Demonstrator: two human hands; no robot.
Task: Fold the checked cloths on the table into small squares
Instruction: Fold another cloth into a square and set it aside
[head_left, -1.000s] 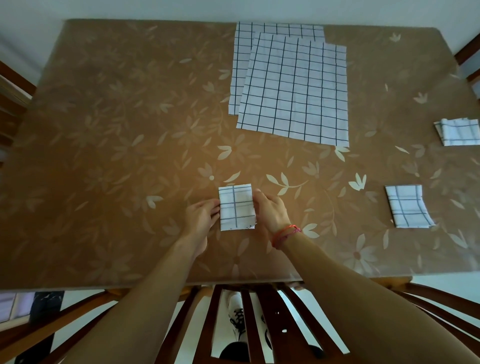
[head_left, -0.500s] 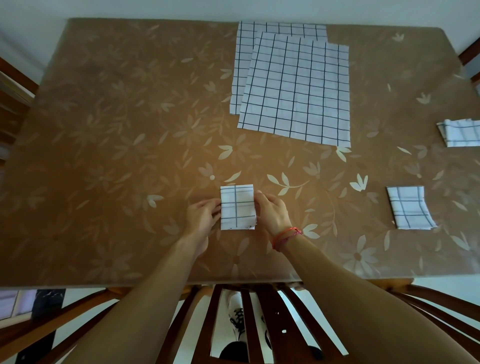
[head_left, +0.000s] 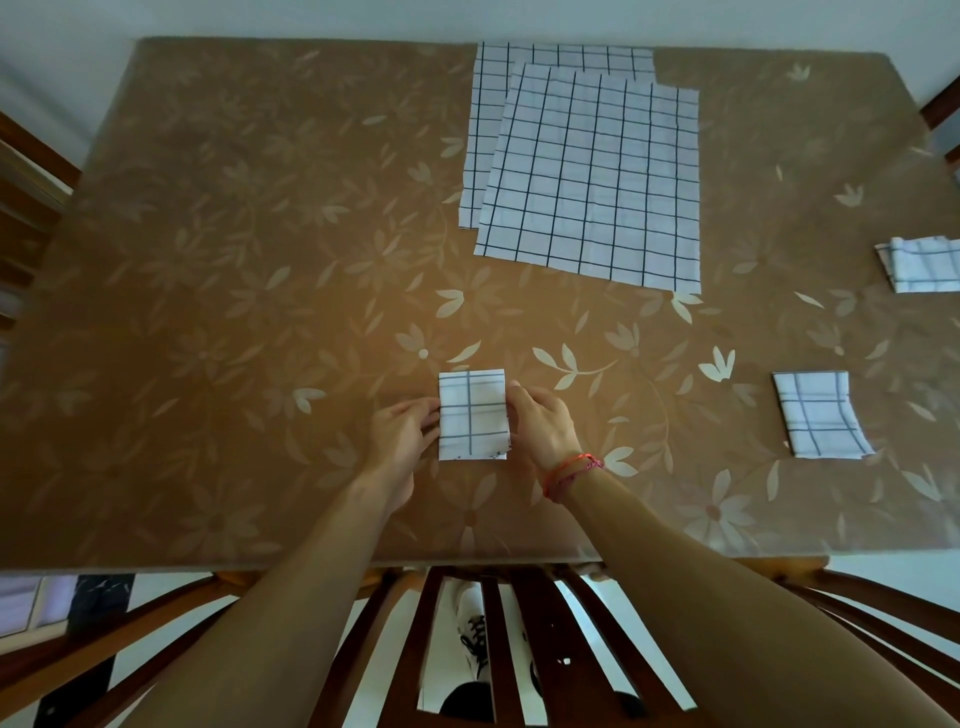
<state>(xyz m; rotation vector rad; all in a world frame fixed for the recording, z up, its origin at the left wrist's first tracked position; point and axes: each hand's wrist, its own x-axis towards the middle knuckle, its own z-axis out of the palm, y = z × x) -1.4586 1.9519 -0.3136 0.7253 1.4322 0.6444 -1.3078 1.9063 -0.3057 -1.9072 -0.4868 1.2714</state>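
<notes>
A small folded white cloth with dark checks (head_left: 472, 414) lies on the brown flowered table (head_left: 234, 291) near its front edge. My left hand (head_left: 402, 434) touches the cloth's left edge with its fingertips. My right hand (head_left: 540, 423), with a red band at the wrist, holds the cloth's right edge with curled fingers. Two unfolded checked cloths (head_left: 592, 176) lie overlapped at the far middle of the table. Another folded cloth (head_left: 818, 414) rests at the right, and a third (head_left: 922, 265) sits at the far right edge.
A wooden chair back (head_left: 498, 644) stands between me and the table's front edge. More chair parts show at the left (head_left: 31, 171) and at the right corner (head_left: 940, 104). A pale wall runs behind the table.
Both hands and the small folded cloth stay in nearly the same place; the fingers only shift slightly along its edges.
</notes>
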